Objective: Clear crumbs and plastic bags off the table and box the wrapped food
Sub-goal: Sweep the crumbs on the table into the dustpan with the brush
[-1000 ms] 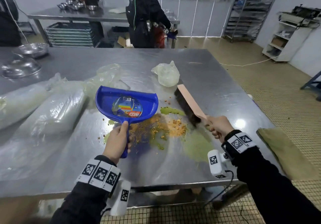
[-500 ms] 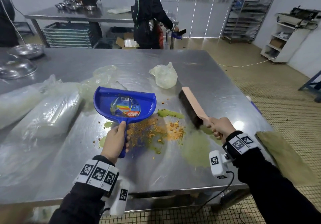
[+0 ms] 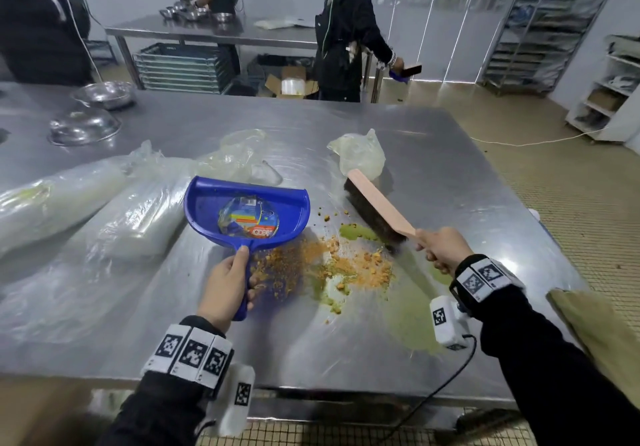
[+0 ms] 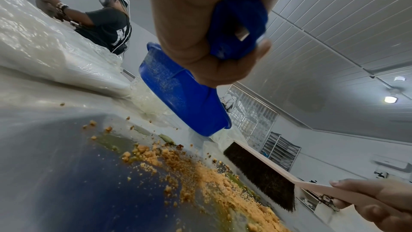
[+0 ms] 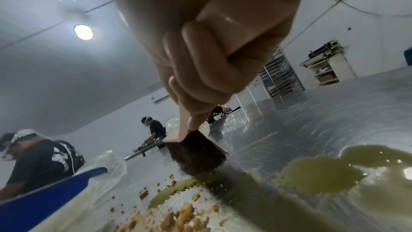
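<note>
Your left hand (image 3: 225, 284) is closest to you, and its fingers (image 4: 256, 48) are curled tight around the handle of the blue dustpan (image 3: 247, 211). The dustpan is tipped up off the table (image 3: 450, 154), with its wide mouth pointing away from you. Just to the right of the dustpan handle lies the pile of orange crumbs (image 3: 332, 262), mixed with a green smear (image 3: 412, 310) that spreads toward your right arm. Your right hand (image 3: 445, 250) is on the far side of the crumbs from the dustpan, and its fingers (image 5: 200, 70) are wrapped around the light wooden handle of the brush (image 3: 375, 211). The dark bristles touch the table at the edge of the green smear. Left of the dustpan lie two long packs of wrapped food (image 3: 138, 217) in clear plastic. Behind the dustpan sits a crumpled clear plastic bag (image 3: 239, 154), and another plastic bag (image 3: 360, 154) sits just past the tip of the brush. Farther back and to the left of the dustpan, two metal bowls (image 3: 86, 127) rest on the table.
</note>
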